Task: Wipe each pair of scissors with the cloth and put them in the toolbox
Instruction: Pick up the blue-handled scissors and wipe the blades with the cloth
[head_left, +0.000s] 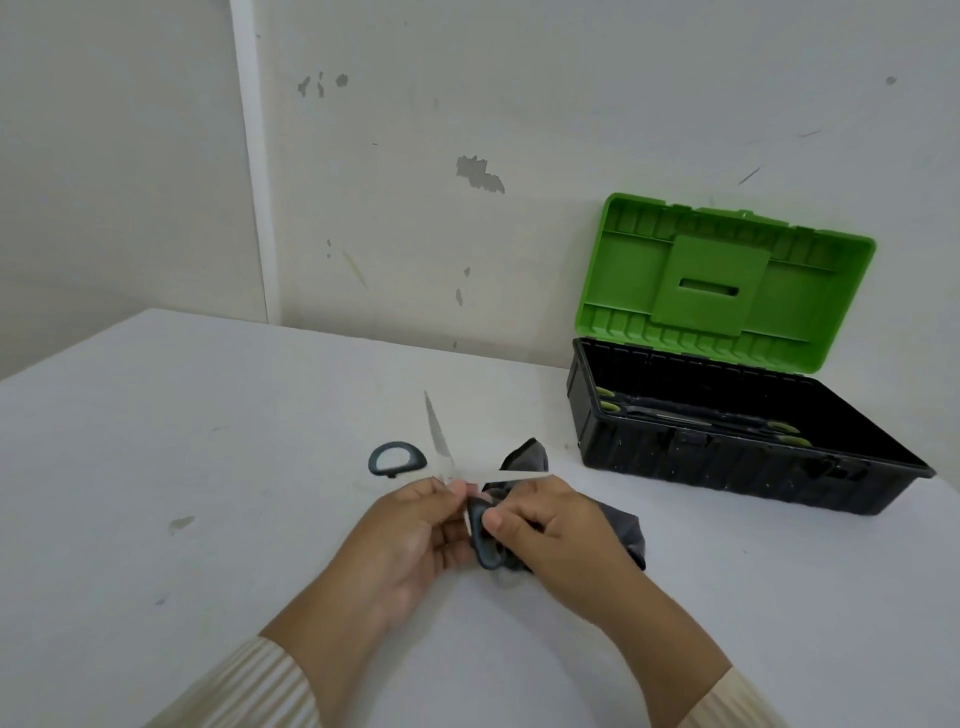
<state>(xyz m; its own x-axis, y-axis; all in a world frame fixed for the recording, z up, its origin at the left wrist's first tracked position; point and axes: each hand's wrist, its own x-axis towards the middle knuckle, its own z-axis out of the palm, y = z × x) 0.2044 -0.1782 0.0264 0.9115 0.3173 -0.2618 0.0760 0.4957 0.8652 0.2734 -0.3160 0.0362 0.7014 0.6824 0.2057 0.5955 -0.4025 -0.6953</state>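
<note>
Grey-handled scissors (439, 436) held over white table (208, 467), blades spread wide: one toward 12 o'clock, other toward 3. Left hand (415, 525) pinches near pivot. Right hand (561, 525) grips dark grey cloth (524, 457), thumb on lower handle loop. Open toolbox (727, 462) at 2 o'clock from hands, green lid (727, 280) upright, dark tools inside.

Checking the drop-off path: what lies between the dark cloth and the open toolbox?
In the head view, only bare white table separates the cloth from the toolbox; nothing stands in that stretch.
</note>
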